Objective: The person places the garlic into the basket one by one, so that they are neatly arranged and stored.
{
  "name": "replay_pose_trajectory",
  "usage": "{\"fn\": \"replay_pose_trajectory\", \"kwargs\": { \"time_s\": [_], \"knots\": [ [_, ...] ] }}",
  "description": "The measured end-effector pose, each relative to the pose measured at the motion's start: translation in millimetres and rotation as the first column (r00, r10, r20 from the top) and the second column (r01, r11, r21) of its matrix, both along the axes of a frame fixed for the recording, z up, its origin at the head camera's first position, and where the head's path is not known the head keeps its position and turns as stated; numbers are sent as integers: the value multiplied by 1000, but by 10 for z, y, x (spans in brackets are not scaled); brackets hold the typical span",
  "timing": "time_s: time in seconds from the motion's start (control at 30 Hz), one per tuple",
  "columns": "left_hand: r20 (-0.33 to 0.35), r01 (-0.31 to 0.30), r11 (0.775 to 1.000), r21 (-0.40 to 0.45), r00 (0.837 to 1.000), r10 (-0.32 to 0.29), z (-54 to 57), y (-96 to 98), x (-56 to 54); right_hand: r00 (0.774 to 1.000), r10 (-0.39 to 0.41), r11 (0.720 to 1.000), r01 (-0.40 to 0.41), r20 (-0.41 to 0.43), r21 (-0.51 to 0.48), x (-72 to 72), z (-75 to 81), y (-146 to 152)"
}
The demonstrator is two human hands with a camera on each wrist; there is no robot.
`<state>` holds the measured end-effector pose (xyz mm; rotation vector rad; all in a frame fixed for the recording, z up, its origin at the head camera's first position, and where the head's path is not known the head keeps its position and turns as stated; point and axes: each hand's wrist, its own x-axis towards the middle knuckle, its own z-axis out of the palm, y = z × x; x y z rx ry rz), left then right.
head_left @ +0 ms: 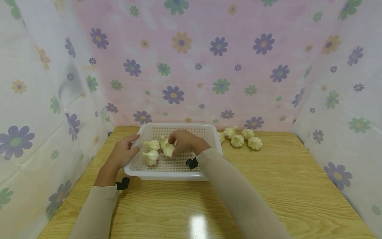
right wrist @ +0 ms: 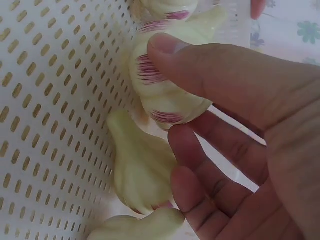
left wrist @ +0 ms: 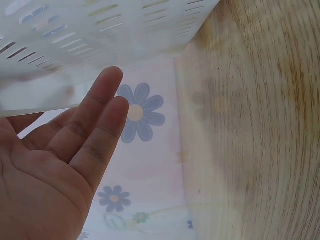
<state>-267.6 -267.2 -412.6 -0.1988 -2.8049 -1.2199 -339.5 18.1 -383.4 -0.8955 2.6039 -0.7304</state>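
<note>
A smooth white plastic basket [head_left: 167, 174] stands before me on a glossy wood-grained worktop [head_left: 283, 176]; garlic bulbs [head_left: 237, 140] at its three o'clock have a waxy sheen. Matt cloth sleeves [head_left: 241, 192] show at four and eight, creased flower-printed sheeting [head_left: 197, 81] at twelve.

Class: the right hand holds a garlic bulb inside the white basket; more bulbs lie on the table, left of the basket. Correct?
The side is wrong: the head view shows more bulbs on the table right of the white basket. The right hand holds a garlic bulb inside it.
</note>
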Motion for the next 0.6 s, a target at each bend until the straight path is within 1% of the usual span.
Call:
{"fn": "replay_pose_trajectory", "kwargs": {
  "time_s": [0.17, 0.37, 0.6],
  "knots": [
    [-5, 1, 1000, -5, 1000, -1, -12, 6, -10, 1000, 20, 999, -19, -9, 49, 10, -12, -35],
    [0, 0, 1000, -5, 1000, 0, -19, 8, -12, 1000, 28, 998, -29, 9, 51, 7, -39, -68],
    [9, 0, 1000, 10, 1000, 0, -12, 6, 2, 999, 42, 996, -40, -21, 80, 8, -56, -89]
  ]
}}
